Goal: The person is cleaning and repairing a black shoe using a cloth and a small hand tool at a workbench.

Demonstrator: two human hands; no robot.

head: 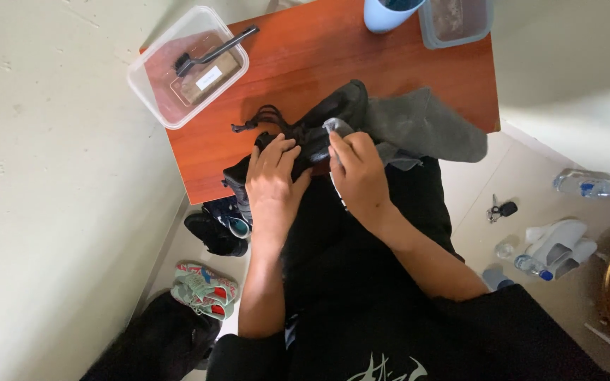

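A dark grey and black shoe (333, 116) with black laces lies on its side at the near edge of a small reddish wooden table (305, 56). My left hand (273, 180) presses down on the shoe's lower part and grips it. My right hand (358, 169) holds a bunched grey cloth (418, 127) against the shoe, with a fold of it pinched in the fingers. The rest of the cloth spreads to the right over the table's edge.
A clear plastic box (188, 67) holding a black brush and a block sits at the table's far left corner. A pale blue cup (386, 14) and a grey container (457, 21) stand at the far edge. Shoes (217, 229), sneakers (202, 289), bottles (591, 187) and keys (499, 209) lie on the floor.
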